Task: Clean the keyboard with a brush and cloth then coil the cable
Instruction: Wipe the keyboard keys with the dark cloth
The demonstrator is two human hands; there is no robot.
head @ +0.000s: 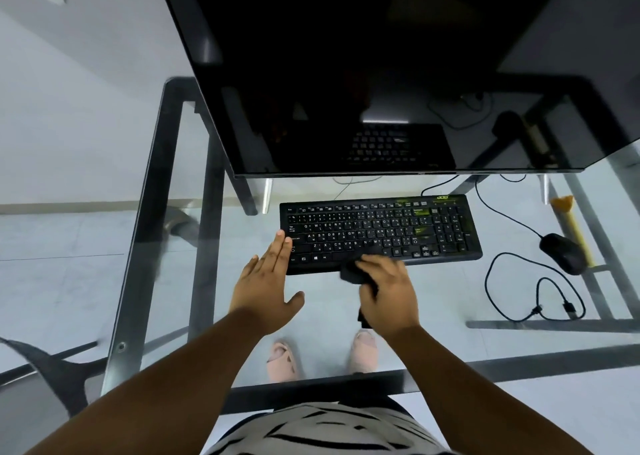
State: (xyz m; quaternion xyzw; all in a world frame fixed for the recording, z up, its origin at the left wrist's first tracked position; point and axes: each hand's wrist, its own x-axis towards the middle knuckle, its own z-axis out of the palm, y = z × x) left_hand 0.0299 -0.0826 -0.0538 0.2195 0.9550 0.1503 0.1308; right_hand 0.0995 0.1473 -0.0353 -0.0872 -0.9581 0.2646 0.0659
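Right hand [387, 290] curls round a dark cloth [353, 271], bunched under the fingers and pressed on the near edge of the black Acer keyboard [381, 231], about 6 o'clock of its spacebar row; looks like the wiping step. Left hand [268, 283] lies flat, fingers straight and together, tips touching the keyboard's left end at 9 o'clock, probably bracing it so it won't slide on the glass desk [433, 333]. Keyboard sits mid-desk, just below the dark monitor [363, 73] at 12 o'clock. Brush [571, 229], yellow handle and orange bristles, lies at 3 o'clock, well apart from both hands, beside the black mouse [562, 253]. Loose black cable [526, 292] with its plug end free loops at 4 o'clock, uncoiled, so coiling is not yet done.
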